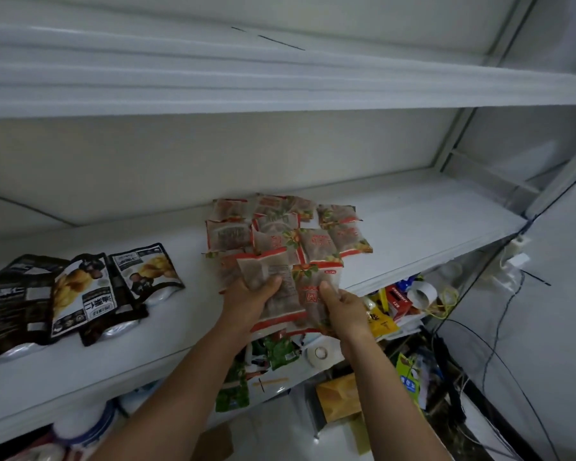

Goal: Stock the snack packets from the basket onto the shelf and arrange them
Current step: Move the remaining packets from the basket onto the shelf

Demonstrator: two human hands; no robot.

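Several red-edged clear snack packets lie overlapping on the white shelf, near its front edge. My left hand grips one such packet at the shelf's front, thumb on top of it. My right hand grips a neighbouring red-edged packet just to the right, thumb on its face. Both held packets overhang the shelf edge. No basket shows in this view.
Three black snack pouches lie overlapping on the shelf's left part. An upper shelf hangs overhead. Below the shelf sit green packets, a tape roll, a yellow bag and boxes. Cables hang at the right.
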